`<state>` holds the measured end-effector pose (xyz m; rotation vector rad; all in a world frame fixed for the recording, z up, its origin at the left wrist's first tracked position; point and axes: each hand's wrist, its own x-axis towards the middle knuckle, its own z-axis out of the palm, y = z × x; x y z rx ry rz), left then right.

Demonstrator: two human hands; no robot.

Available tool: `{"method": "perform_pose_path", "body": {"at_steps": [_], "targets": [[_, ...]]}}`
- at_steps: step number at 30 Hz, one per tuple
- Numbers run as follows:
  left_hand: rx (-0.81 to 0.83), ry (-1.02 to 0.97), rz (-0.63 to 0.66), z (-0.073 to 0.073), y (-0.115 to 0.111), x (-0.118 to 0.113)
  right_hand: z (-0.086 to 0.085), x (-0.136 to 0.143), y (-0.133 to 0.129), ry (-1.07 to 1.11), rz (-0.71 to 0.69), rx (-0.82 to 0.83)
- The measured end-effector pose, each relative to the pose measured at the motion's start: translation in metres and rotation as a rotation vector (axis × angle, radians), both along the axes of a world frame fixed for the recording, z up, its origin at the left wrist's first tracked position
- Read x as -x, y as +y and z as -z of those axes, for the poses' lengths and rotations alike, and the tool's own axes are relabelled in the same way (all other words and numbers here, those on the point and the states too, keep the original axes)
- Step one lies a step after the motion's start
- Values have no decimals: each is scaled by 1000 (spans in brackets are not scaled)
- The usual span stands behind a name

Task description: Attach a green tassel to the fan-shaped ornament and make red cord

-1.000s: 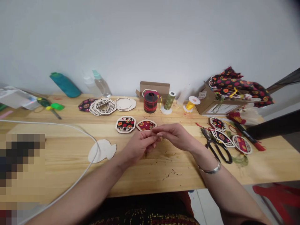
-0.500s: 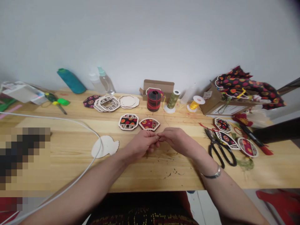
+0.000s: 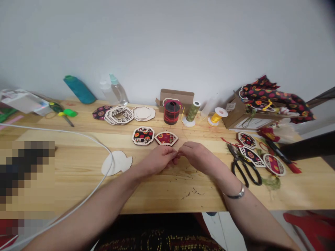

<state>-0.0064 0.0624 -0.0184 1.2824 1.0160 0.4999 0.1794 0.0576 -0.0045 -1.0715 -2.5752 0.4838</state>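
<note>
My left hand (image 3: 161, 158) and my right hand (image 3: 195, 156) meet over the middle of the wooden table (image 3: 78, 195), fingertips pinched together. Whatever lies between the fingers is too small or hidden to make out. Just beyond them is a fan-shaped ornament (image 3: 166, 138) with a wooden frame and dark red patterned cloth. Beside it on the left sits a rounded ornament (image 3: 143, 136) with lattice bars over black patterned cloth. A white shaped cutout (image 3: 117, 163) lies to the left of my left hand, a cable crossing it. Dark snippets (image 3: 193, 191) are scattered on the wood below my hands.
Black-handled scissors (image 3: 246, 170) and several finished ornaments (image 3: 274, 164) lie at right. Behind stand a red-and-black thread spool (image 3: 171, 112), a green spool (image 3: 193, 111) and a yellow spool (image 3: 217, 116). A cardboard box (image 3: 232, 116) holds patterned cloth. A white cable (image 3: 96, 139) loops across the left side.
Both hands stay nearly in place, with the fingertips shifting slightly against each other. The camera view has moved a little.
</note>
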Motion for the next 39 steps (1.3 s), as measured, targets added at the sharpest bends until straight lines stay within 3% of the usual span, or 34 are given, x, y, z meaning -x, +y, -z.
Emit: {"method": "perform_pose_path", "body": {"at_steps": [8, 14, 24, 39], "targets": [[-410, 188, 158, -9, 4, 4, -5, 1, 0, 75, 148, 142], [-477, 254, 166, -6, 1, 2, -7, 4, 0, 109, 225, 255], [-602, 446, 130, -2, -5, -5, -6, 12, -2, 30, 279, 232], [-840, 622, 210, 5, -7, -4, -12, 10, -3, -42, 194, 187]]}}
